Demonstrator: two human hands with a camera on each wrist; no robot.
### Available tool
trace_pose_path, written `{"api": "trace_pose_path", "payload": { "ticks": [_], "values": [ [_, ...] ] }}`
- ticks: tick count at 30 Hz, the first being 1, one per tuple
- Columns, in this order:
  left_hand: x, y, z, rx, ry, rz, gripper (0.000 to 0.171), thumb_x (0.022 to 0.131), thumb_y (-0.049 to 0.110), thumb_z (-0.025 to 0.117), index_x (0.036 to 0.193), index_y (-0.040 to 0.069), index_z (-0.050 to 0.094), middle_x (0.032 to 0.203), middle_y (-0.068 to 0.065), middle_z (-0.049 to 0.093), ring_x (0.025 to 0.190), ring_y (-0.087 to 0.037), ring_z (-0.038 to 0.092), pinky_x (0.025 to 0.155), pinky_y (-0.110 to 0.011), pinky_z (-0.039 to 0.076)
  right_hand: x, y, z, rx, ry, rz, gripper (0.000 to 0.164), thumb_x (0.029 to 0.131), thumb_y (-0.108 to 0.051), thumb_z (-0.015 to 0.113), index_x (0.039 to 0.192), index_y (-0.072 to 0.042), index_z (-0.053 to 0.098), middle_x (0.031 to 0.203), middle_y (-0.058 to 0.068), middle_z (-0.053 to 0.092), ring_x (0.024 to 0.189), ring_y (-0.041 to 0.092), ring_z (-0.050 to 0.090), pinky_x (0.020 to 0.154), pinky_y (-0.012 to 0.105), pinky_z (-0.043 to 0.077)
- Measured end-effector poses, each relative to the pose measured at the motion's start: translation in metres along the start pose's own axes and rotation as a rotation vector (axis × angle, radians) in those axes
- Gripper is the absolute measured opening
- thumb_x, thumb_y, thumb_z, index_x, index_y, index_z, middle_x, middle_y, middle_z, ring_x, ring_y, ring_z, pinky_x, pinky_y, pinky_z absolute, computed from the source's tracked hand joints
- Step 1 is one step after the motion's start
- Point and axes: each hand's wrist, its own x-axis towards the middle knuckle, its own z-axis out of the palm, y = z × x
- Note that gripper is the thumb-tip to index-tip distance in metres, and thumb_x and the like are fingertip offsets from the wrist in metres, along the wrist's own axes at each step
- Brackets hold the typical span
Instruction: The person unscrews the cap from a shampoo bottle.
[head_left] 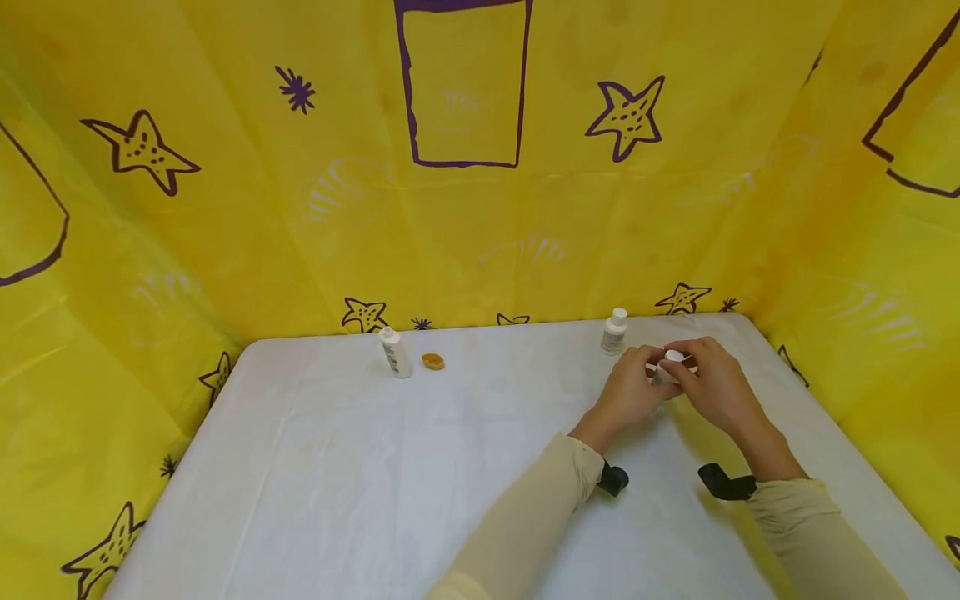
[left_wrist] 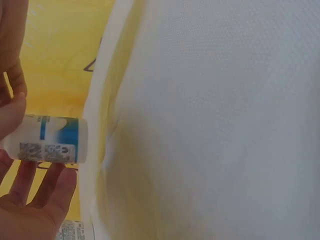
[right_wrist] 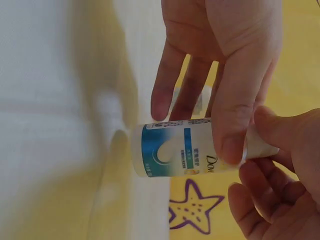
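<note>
A small white bottle point(right_wrist: 172, 150) with a blue label band stands between my two hands, base down, close over the table in the wrist views. My left hand point(head_left: 628, 387) grips its body, thumb on the front and fingers behind. At the top, my right hand point(head_left: 708, 379) pinches the white cap point(head_left: 674, 356) between thumb and fingers. The right wrist view shows the left hand point(right_wrist: 220, 65) across the label and the right hand point(right_wrist: 290, 185) at the cap end. A second white bottle point(head_left: 613, 332) with a cap stands just beyond the left hand.
Farther left on the white table point(head_left: 337, 467) stands another white bottle point(head_left: 395, 352), with a small yellow-brown oval object point(head_left: 432, 361) beside it. A yellow curtain point(head_left: 465, 242) with purple drawings surrounds the table's back and sides.
</note>
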Motion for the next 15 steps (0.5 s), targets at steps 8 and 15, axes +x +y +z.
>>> {"api": "trace_pose_path", "payload": {
  "ticks": [8,15],
  "values": [
    [-0.010,-0.004,-0.015,-0.063,0.008,0.008,0.042,0.090,0.035,0.079,0.125,0.021,0.061,0.122,0.008,0.070,0.105,-0.003,0.063,0.091,-0.018,0.052,0.009,-0.029,0.006,0.053,0.088,0.013,0.036,0.093,-0.026,0.076,0.111,0.004,0.069,0.100,0.019,0.064,0.090,0.032,0.061,0.068,0.026,0.046],
    [-0.024,-0.008,-0.035,-0.105,0.030,-0.058,0.035,0.090,0.034,0.078,0.120,0.024,0.066,0.102,0.009,0.068,0.083,-0.003,0.058,0.070,-0.017,0.049,0.014,-0.048,0.018,0.077,0.110,-0.026,0.034,0.091,-0.023,0.078,0.109,0.003,0.068,0.097,0.016,0.064,0.089,0.030,0.059,0.072,0.029,0.045]
  ]
}}
